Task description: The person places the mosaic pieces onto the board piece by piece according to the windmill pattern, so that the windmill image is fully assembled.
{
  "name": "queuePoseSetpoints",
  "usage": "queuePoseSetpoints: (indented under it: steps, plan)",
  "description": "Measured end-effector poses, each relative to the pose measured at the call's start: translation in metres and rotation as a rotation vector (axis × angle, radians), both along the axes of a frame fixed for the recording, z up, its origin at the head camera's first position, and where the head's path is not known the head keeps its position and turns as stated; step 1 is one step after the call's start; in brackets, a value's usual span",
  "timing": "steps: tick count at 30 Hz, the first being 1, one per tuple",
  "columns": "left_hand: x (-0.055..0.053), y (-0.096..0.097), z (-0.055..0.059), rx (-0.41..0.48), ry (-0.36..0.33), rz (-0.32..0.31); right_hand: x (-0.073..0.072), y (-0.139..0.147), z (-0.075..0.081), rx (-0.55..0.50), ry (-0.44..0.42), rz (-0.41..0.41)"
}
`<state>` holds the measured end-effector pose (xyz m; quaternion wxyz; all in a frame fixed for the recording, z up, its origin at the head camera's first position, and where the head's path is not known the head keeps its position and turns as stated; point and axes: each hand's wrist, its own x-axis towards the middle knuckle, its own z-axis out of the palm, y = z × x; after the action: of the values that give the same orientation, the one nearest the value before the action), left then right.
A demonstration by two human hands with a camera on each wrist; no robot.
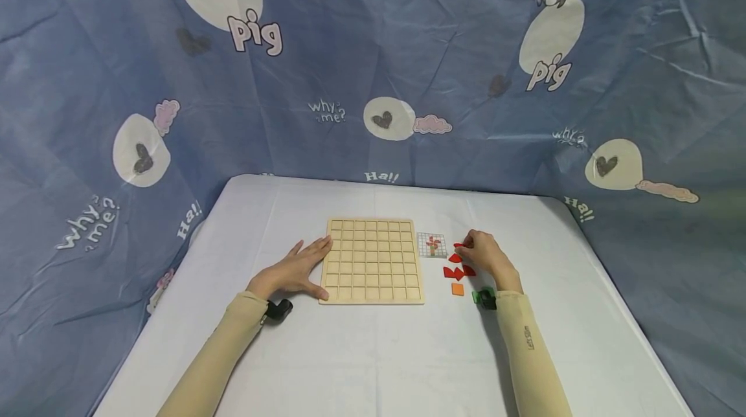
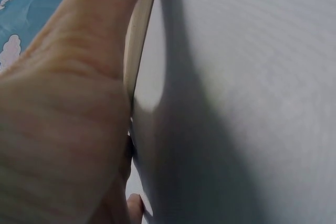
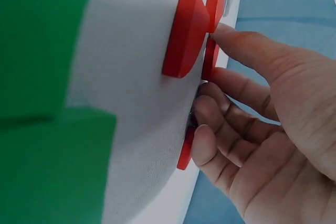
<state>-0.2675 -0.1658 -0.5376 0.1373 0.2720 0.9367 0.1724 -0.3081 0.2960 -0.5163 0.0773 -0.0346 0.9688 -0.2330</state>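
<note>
My left hand (image 1: 296, 270) rests with spread fingers along the left edge of a wooden grid board (image 1: 373, 262). In the left wrist view, the palm (image 2: 58, 129) hides most of the board's edge (image 2: 137, 45). On the right, my right hand (image 1: 488, 256) reaches down to a group of red pieces (image 1: 455, 258). Close up, its thumb and forefinger pinch a small red piece (image 3: 209, 59) by its sides at the table surface. The other fingers curl loosely beside another red piece (image 3: 186, 149). The pinched piece's full shape is hidden.
A picture card (image 1: 432, 245) with a red pinwheel lies right of the board. An orange square (image 1: 457, 289) lies below the red pieces. Green pieces (image 3: 52, 166) lie nearest the right wrist, partly covered by its camera in the head view. A patterned blue cloth (image 1: 373, 67) surrounds the white table.
</note>
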Motion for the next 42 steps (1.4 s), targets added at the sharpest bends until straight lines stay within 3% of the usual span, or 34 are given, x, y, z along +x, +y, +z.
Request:
queuePoseSetpoints:
  steps: [9,17,34,42]
  plan:
    - [0.0009,-0.0002,-0.0013,-0.003,-0.006,0.003,-0.0004,0.0003,-0.0031,-0.029,-0.009,0.008]
    - [0.0010,0.0003,0.0000,-0.007,-0.006,0.004,-0.0009,0.0011,-0.0038,-0.028,0.071,0.081]
    - [-0.0002,-0.0009,-0.0030,-0.003,-0.009,0.003,-0.0014,-0.0019,-0.0028,-0.056,0.018,0.009]
    - [-0.0002,-0.0005,-0.0022,-0.003,-0.005,0.007,-0.0013,-0.0053,-0.0024,-0.026,0.016,-0.075]
